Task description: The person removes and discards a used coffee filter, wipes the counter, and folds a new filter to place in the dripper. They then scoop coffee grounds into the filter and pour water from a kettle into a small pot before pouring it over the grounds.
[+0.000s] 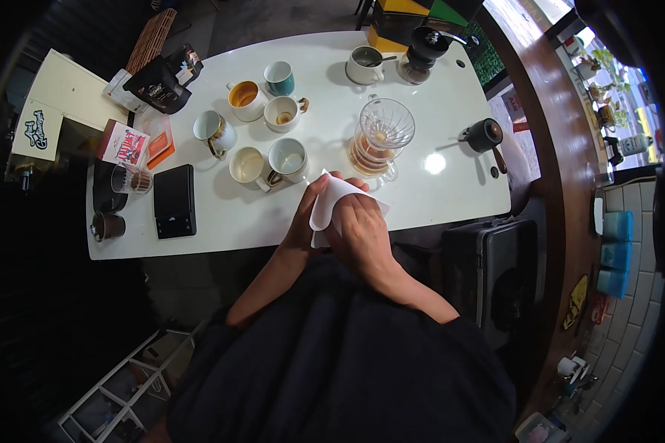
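White table point(421, 199) crowded; both hands' fingers clamped on paper filter point(331, 198), right hand point(362, 229) hiding its lower half.

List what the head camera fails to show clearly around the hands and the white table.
- White paper filter: its lower part is hidden behind the right hand; head view.
- Left hand: fingers hidden behind the filter, so its grip is unclear.
- Black pouch: label print too small to read.
- Glass server under the dripper: liquid level unclear through the glass.
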The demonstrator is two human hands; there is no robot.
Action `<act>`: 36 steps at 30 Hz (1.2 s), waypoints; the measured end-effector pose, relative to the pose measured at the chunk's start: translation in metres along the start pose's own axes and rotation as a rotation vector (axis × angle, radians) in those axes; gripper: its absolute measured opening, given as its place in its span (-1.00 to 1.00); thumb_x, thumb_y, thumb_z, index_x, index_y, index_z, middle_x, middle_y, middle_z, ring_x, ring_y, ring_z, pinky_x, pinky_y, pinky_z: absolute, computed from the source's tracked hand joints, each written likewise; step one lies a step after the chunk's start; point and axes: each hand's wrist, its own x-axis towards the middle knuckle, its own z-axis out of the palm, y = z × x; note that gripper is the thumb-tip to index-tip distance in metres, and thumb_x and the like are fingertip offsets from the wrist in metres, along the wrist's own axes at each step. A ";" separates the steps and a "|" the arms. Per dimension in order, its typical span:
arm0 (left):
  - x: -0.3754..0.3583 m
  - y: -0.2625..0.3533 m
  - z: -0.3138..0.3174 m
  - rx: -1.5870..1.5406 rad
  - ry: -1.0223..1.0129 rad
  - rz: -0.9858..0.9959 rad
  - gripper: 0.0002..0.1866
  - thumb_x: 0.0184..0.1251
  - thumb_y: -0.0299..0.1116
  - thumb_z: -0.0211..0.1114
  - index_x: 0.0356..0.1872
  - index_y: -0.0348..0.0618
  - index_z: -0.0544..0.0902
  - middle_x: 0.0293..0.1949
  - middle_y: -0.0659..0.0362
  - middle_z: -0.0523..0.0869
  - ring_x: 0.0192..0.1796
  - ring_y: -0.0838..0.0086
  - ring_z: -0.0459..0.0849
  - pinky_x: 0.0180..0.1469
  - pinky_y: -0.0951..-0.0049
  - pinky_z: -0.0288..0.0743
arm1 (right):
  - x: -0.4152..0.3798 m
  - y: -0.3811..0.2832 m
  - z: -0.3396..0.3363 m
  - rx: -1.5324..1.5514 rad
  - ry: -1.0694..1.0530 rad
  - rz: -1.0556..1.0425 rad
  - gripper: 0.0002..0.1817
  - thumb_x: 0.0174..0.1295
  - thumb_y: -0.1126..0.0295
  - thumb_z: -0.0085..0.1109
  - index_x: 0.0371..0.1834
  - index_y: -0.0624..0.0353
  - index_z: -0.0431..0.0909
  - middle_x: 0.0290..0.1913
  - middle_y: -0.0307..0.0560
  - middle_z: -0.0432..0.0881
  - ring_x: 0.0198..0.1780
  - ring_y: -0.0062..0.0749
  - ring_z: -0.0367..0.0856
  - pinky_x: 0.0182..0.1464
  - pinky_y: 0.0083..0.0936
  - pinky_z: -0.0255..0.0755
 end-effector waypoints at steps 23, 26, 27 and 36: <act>-0.013 -0.019 0.019 0.039 0.239 0.071 -0.53 0.57 0.13 0.07 0.06 -0.10 0.54 0.08 -0.01 0.69 0.19 0.18 0.65 0.32 0.05 0.49 | -0.023 0.010 0.011 -0.032 -0.041 -0.101 -0.48 0.05 0.52 0.20 0.15 0.38 0.44 0.06 0.22 0.61 0.12 0.14 0.63 0.23 -0.11 0.48; -0.011 -0.023 0.012 0.008 0.221 0.066 -0.53 0.52 0.14 0.16 0.05 -0.08 0.57 0.02 0.07 0.71 0.24 0.21 0.62 0.38 0.06 0.43 | -0.023 0.006 0.008 0.027 -0.112 -0.049 -0.52 0.05 0.52 0.21 0.12 0.38 0.46 0.06 0.22 0.61 0.10 0.15 0.62 0.21 -0.09 0.47; -0.011 -0.023 0.008 -0.042 0.206 0.044 -0.55 0.53 0.12 0.15 0.04 -0.08 0.57 0.03 0.03 0.71 0.22 0.19 0.63 0.36 0.04 0.45 | -0.023 0.006 0.008 0.052 -0.125 -0.013 -0.53 0.05 0.52 0.21 0.09 0.38 0.47 0.05 0.22 0.61 0.09 0.14 0.62 0.20 -0.10 0.47; -0.014 -0.029 0.001 -0.137 0.217 -0.019 -0.54 0.54 0.13 0.14 0.00 -0.09 0.59 0.00 0.01 0.73 0.19 0.17 0.66 0.33 0.02 0.48 | -0.025 0.004 0.005 0.078 -0.142 0.001 -0.56 -0.06 0.56 0.23 -0.02 0.44 0.52 -0.05 0.26 0.63 0.05 0.19 0.60 0.15 -0.07 0.47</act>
